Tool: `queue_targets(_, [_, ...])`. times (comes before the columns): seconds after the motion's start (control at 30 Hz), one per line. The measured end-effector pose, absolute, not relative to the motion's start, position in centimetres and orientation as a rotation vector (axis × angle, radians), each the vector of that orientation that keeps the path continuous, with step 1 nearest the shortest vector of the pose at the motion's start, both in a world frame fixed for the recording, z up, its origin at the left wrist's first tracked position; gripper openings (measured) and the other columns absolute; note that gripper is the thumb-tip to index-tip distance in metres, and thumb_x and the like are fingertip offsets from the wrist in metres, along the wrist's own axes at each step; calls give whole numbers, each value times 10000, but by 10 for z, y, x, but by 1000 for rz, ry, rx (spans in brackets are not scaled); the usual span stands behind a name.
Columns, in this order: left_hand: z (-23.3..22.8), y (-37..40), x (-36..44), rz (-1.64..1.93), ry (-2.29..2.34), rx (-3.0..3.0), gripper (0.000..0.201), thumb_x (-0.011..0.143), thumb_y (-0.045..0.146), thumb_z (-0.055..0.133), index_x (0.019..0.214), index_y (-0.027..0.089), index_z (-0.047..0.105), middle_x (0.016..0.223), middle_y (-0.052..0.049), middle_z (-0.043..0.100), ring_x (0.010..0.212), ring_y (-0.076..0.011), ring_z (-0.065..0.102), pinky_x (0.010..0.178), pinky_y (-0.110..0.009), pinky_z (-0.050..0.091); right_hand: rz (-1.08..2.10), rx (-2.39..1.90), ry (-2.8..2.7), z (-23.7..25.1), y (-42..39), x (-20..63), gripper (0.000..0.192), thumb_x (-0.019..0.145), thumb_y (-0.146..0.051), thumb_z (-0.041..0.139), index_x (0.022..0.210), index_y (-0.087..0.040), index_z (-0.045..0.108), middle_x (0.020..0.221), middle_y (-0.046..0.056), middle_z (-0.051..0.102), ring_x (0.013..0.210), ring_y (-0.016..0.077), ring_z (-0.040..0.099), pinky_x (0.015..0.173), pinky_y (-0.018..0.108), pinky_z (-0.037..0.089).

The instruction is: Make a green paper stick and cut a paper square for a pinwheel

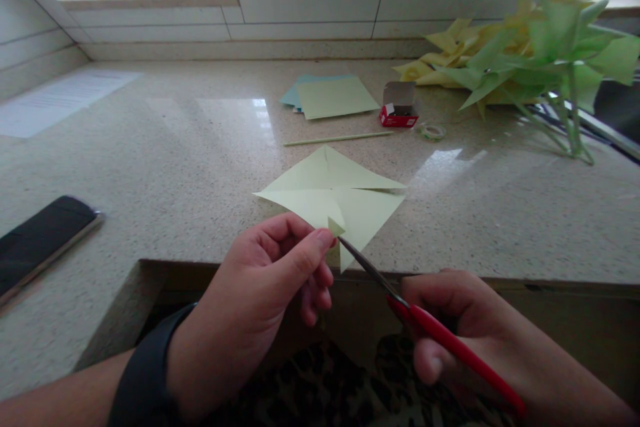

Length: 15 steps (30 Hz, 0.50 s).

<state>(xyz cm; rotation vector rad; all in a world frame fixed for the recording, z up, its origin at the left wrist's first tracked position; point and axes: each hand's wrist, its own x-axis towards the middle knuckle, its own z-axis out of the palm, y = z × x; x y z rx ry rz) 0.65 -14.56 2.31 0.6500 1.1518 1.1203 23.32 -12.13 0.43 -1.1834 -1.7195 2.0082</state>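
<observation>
Left hand (265, 280) pinches the near corner of the folded pale-green paper (335, 203) at frame centre, right hand (465, 327) clamped on red scissors (425, 320) whose blades angle up-left, tips at the paper's lower edge just beside the left fingertips.

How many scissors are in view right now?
1: the red-handled scissors in the right hand, blades at the folded paper that the left hand pinches. Others may be hidden.

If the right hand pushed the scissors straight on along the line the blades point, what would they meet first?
Likely the pale green folded paper that the left hand pinches; the scissors in the right hand already have their tips at its lower edge.
</observation>
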Motion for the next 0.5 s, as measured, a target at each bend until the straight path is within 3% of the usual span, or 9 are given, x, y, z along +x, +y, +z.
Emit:
queue_targets(0.1, [22,-146,6,1120,1144,649,238,890,283,743,714,170,628,550,59,662,422,-51,593,367,-79,447,2155,-1191,-1626,4,-121,234,421,753,-532,816,736,-157,626,625,-34,487,527,68,359,422,186,234])
queue_targets(0.27, [23,-146,6,1128,1136,648,227,888,273,741,719,171,627,562,57,664,422,-56,595,363,-88,446,2117,-1188,-1640,5,-120,233,439,733,-546,827,736,-143,651,657,-17,503,597,90,393,480,199,288])
queue_targets(0.5, [22,-146,6,1110,1153,657,242,885,299,744,721,174,619,555,56,650,422,-59,588,366,-94,433,2140,-1164,-1627,4,-121,234,449,744,-566,812,749,-148,648,649,-26,486,573,83,368,465,199,255])
